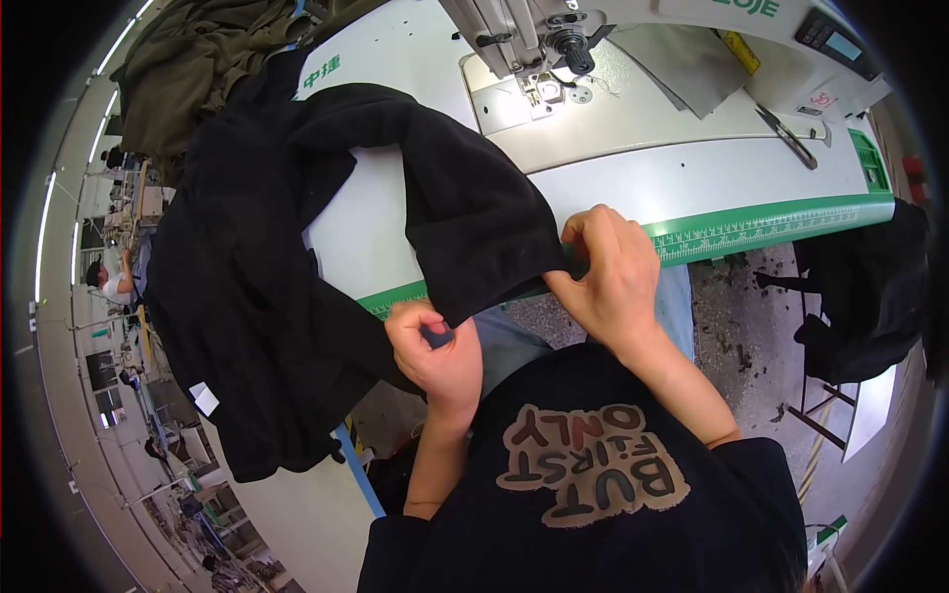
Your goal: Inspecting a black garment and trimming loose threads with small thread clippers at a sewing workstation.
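We see a white table (633, 188) stretching under everything, its near edge trimmed with a green ruler strip (781, 222). Across its left half lies the black garment (232, 227), bunched in a loop with bare tabletop showing through, part of it hanging over the near edge. Behind it, to the right, stands the sewing machine (519, 30), its needle area well apart from the cloth our hands hold. At the far left we see a heap of olive cloth (193, 74), and off the table's right end hangs some black cloth (860, 306). Our right hand (615, 277) is narrow, pinching the right corner of the garment's near end between thumb and fingers; our left hand (435, 356), curled closed, grips the lower left corner. To the right of the machine's needle lie small scissors (788, 136), and a white tag (204, 398) shows on the garment's lower left.
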A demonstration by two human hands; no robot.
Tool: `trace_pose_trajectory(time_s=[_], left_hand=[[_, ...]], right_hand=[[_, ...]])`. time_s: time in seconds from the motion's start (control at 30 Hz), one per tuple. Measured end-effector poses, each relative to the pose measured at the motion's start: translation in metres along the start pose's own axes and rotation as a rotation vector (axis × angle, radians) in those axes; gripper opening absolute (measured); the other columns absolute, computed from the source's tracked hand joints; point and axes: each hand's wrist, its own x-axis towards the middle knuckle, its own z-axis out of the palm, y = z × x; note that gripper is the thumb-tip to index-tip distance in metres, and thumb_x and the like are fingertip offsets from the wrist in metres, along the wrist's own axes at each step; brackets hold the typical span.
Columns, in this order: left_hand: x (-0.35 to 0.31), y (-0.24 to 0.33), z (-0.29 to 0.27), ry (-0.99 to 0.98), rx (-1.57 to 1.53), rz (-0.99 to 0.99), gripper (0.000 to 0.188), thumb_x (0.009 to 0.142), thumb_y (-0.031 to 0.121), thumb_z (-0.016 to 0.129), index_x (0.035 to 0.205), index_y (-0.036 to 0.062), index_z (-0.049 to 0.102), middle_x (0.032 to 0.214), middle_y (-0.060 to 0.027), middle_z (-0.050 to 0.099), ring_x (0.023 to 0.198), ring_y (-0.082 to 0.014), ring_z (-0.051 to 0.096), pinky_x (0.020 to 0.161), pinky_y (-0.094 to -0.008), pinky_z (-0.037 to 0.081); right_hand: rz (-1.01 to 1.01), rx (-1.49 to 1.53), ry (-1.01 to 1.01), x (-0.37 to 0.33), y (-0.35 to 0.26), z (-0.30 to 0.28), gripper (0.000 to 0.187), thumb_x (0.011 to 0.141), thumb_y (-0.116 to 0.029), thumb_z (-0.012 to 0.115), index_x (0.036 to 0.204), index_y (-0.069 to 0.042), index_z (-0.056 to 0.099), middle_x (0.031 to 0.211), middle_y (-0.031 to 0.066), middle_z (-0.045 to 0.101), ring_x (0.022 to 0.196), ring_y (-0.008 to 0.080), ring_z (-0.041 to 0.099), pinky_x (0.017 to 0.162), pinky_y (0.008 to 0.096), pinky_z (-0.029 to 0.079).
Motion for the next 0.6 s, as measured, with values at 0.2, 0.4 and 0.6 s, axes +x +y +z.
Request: trace_pose_trajectory(time_s=[0.2,0.4,0.6], left_hand=[[0.004,-0.002,-0.011,-0.032,-0.031,0.009,0.033,0.071,-0.018,0.058,0.085,0.0057,0.04,0.079,-0.0045,0.043,0.069,-0.0114,0.043,0.067,-0.0225,0.039],[0.007,-0.007,-0.033,0.015,-0.328,-0.189,0.032,0.074,-0.015,0.066,0.081,0.005,0.041,0.072,-0.0045,0.047,0.065,-0.0139,0.045,0.065,-0.0238,0.04],[0.005,0.002,-0.016,-0.09,-0.32,-0.176,0.031,0.075,-0.018,0.056,0.082,0.006,0.037,0.077,-0.0039,0.043,0.069,-0.0099,0.042,0.067,-0.019,0.037]], right_hand=[[-0.085,-0.024,0.05,0.002,0.009,-0.005,0.032,0.054,-0.005,0.071,0.078,-0.009,0.05,0.068,0.0047,0.048,0.06,0.0244,0.048,0.058,0.0345,0.037],[-0.145,-0.083,0.052,0.006,0.035,-0.025,0.03,0.052,0.0,0.065,0.077,-0.008,0.05,0.066,0.0048,0.047,0.058,0.0234,0.047,0.057,0.0344,0.035],[-0.244,0.024,0.016,0.007,0.028,-0.017,0.03,0.051,0.003,0.064,0.075,-0.008,0.049,0.064,0.0044,0.048,0.057,0.023,0.047,0.055,0.0341,0.034]])
